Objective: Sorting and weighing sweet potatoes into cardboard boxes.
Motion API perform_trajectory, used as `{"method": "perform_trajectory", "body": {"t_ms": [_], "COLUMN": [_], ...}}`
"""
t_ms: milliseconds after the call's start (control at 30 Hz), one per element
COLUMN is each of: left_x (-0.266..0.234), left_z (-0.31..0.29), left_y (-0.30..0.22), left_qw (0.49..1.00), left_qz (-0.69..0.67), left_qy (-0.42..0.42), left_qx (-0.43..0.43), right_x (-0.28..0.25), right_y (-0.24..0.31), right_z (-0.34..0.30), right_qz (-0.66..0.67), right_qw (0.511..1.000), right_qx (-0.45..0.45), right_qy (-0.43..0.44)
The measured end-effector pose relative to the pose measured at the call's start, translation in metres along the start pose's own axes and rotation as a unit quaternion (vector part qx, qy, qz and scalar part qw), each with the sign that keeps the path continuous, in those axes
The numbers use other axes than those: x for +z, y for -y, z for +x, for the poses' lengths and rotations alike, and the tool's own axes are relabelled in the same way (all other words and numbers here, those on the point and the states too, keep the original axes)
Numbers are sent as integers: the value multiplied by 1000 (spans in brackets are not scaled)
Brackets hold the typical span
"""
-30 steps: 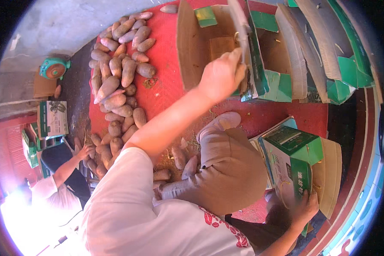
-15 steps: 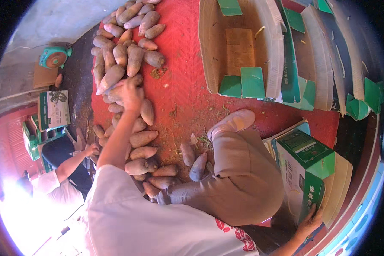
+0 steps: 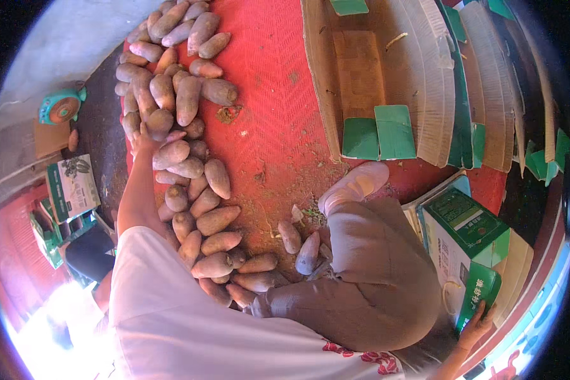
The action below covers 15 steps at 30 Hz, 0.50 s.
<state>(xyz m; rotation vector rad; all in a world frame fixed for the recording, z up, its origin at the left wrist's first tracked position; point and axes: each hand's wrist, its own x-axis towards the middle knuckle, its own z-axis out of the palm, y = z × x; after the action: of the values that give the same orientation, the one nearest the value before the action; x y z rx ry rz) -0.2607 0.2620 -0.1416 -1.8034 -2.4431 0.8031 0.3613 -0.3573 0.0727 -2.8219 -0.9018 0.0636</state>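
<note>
Now the left hand (image 3: pixel 143 140) has its fingers against one brown root (image 3: pixel 160 123) at ten o'clock; whether they squeeze it, one cannot tell. The right hand (image 3: pixel 477 326) has fingers on the edge of a green-and-white box (image 3: pixel 465 225) at four; whether they pinch is unclear. It looks like the grabbing step, which calls for fingers wrapped round the root. Other roots (image 3: pixel 188 100) crowd close, from eleven down to seven. Bare red mat (image 3: pixel 266 69) gives room at twelve, up to an open brown box (image 3: pixel 434 95) at one.
</note>
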Motion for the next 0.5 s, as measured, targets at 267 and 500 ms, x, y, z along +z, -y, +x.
{"method": "perform_trajectory", "body": {"t_ms": [267, 500], "left_x": [10, -10], "left_z": [29, 13], "left_y": [3, 13], "left_qw": [988, 979], "left_qz": [-115, -33], "left_qy": [-13, -18], "left_qx": [104, 199], "right_x": [-2, 4], "right_y": [-2, -3], "right_z": [-1, 4], "right_qz": [42, 15], "right_qw": [999, 1000], "right_qx": [26, -19], "right_qy": [9, -18]}}
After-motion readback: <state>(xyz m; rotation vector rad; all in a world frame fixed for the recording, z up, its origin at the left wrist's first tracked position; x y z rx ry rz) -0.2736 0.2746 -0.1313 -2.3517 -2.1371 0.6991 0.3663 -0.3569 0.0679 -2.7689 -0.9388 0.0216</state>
